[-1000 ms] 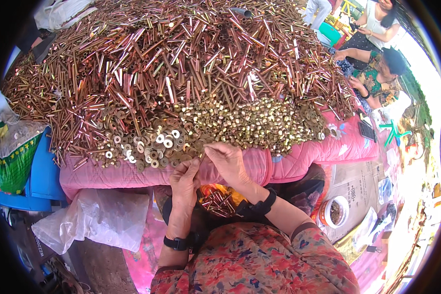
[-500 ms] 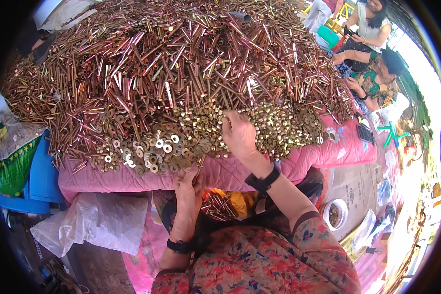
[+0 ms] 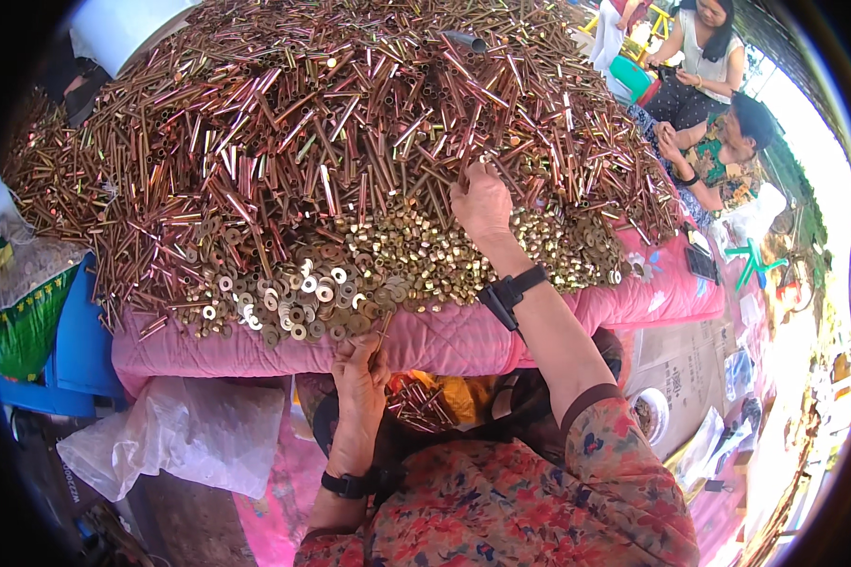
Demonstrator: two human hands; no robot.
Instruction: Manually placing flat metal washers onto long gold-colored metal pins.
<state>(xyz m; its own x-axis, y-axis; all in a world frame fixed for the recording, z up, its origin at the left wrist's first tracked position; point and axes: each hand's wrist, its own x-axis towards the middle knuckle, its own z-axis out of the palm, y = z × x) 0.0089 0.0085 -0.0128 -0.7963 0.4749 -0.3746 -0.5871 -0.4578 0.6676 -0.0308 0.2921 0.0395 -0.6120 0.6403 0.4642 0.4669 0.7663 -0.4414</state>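
My left hand [image 3: 357, 370] is closed at the padded front edge, fingertips pinching a thin brass-coloured metal rod [image 3: 385, 330] that sticks upward. My right hand [image 3: 483, 203] is stretched out over the lower border of a big heap of metal tubes [image 3: 284, 123], its fingers curled in among them. Whatever those fingertips grip is too small to make out. Loose flat washers [image 3: 325, 293] lie just beyond my left hand. Small gold-coloured nuts [image 3: 558, 248] are spread beneath and beside my right wrist.
A pink quilted cover [image 3: 444, 340] pads the work surface. A white plastic sheet [image 3: 189, 430] hangs at left, near a blue container [image 3: 85, 331]. More tubes [image 3: 416, 402] lie below the edge. A white tub [image 3: 651, 413] stands at right; other people [image 3: 728, 156] sit at far right.
My right hand has moved away from me, from above the nuts to the tubes. The left hand stays nearly in place, still pinching the rod.
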